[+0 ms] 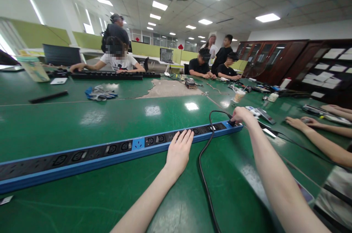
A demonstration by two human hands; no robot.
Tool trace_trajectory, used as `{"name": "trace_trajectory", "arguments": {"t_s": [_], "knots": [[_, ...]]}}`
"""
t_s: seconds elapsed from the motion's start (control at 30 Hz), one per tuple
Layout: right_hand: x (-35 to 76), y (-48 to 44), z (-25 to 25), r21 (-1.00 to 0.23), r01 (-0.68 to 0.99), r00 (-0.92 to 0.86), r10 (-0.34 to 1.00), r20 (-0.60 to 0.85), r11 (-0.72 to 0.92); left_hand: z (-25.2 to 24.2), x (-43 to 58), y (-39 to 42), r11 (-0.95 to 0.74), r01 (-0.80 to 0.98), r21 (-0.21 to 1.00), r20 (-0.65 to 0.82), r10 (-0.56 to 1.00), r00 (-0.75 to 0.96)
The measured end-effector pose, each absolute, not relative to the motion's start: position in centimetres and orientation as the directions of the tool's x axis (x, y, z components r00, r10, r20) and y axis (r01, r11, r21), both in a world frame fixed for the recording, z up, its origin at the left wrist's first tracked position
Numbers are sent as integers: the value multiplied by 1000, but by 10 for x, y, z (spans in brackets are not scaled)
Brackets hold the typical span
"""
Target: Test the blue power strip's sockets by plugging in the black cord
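Observation:
A long blue and black power strip (139,144) lies across the green table, its sockets facing up. My left hand (179,150) rests flat on the strip near its middle, fingers stretched out and lying over some sockets. At the strip's right end, my right hand (241,115) is closed around a black plug (231,122), which sits at the last socket; how deep it is in, I cannot tell. From the plug a black power cable (202,163) loops up, crosses over the strip and runs down toward the table's near edge.
Blue and white gloves (101,93) and a black bar (48,97) lie beyond the strip. A paper cup (34,68) stands at far left, a drink cup (238,95) at right. A co-worker's hands (298,123) rest on the table at right. Other people sit opposite.

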State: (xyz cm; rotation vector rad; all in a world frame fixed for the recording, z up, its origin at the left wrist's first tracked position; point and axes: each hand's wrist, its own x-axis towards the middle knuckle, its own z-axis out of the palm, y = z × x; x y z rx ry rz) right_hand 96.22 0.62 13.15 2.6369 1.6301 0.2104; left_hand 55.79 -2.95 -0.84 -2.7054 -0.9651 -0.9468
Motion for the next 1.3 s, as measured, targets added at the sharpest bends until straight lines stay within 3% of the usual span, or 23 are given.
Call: {"name": "trace_trajectory", "arguments": {"t_s": [0.3, 0.53, 0.83, 1.07, 1.3], "knots": [[960, 24, 137, 157, 834, 544, 835, -81, -529, -9, 559, -30, -780, 620, 87, 588, 543, 600], [958, 20, 129, 181, 820, 550, 835, 16, -543, -8, 558, -32, -783, 616, 91, 588, 542, 601], [984, -1, 95, 39, 858, 509, 857, 79, -513, -8, 558, -31, -783, 610, 121, 589, 551, 591], [989, 3, 89, 152, 877, 440, 889, 126, -455, -8, 559, -31, -784, 608, 122, 589, 550, 592], [984, 8, 90, 145, 850, 495, 862, 112, -507, -7, 559, -31, -783, 611, 117, 590, 549, 592]]}}
